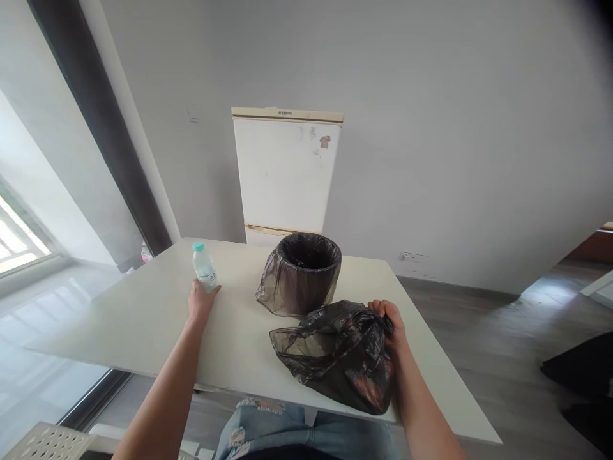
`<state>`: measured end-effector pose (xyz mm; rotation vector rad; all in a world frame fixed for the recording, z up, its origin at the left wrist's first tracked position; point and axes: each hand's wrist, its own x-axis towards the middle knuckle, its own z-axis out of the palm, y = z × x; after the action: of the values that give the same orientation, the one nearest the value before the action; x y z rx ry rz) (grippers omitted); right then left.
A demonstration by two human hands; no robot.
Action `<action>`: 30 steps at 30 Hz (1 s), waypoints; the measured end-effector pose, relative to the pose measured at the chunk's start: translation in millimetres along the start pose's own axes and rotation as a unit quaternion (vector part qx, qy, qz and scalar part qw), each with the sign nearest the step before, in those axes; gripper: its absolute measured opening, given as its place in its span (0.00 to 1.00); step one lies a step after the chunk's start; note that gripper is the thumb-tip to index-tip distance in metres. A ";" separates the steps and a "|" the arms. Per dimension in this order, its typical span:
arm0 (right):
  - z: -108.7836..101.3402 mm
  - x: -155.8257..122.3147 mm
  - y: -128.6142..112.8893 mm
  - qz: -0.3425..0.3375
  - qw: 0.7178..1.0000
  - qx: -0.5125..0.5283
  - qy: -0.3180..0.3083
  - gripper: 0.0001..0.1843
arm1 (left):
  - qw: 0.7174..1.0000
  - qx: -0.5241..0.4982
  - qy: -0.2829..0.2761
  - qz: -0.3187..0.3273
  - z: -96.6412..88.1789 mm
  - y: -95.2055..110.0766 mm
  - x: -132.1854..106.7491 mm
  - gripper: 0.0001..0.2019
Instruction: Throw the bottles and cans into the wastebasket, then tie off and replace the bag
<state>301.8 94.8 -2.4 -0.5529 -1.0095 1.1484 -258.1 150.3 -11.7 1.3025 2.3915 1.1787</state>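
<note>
My left hand [201, 300] is wrapped round the lower part of a small clear water bottle [204, 265] with a teal cap, which stands upright on the white table [143, 319]. My right hand [390, 322] grips the top of a full black plastic bag [335, 351] lying near the table's front edge. Behind the bag stands a small bin [301, 273] lined with another dark bag, its mouth open.
A white fridge [286, 172] stands against the grey wall behind the table. A window [19, 243] is at the left. My knees in torn jeans [268, 431] show under the table's front edge. Dark floor [502, 338] lies to the right.
</note>
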 end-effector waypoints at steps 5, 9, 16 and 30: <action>-3.7 0.8 2.3 -0.001 1.000 0.006 -0.007 0.28 | 0.999 0.029 0.006 0.019 8.6 -5.1 2.5 0.36; -4.5 0.9 2.3 0.001 1.000 0.011 0.002 0.28 | 0.998 0.051 0.005 0.032 9.9 -7.5 1.6 0.36; -6.4 1.7 3.8 -0.006 1.000 0.012 -0.013 0.27 | 0.997 0.065 0.004 0.041 9.6 -2.1 0.4 0.41; -8.0 1.8 3.0 0.007 0.999 0.009 -0.031 0.26 | 0.997 0.062 -0.008 0.045 -1.9 13.1 -10.2 0.28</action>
<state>307.4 98.5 -8.0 -0.5130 -1.0477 1.1915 -244.6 145.3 -3.2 1.4655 2.4524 1.0523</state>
